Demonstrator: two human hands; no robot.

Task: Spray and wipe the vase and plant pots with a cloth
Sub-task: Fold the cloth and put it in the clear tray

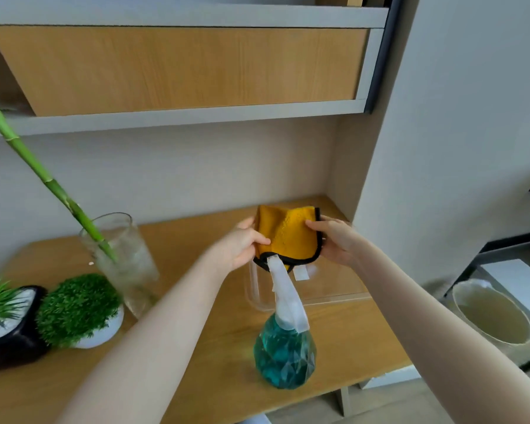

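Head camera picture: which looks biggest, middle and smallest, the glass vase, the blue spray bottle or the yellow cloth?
1. Glass vase
2. Blue spray bottle, close in size to the vase and nearer the camera, so unsure
3. Yellow cloth, partly covered by both hands

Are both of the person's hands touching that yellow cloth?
Touching. The head view shows the left hand pinching the cloth's left edge, thumb on its front, and the right hand gripping its right edge.
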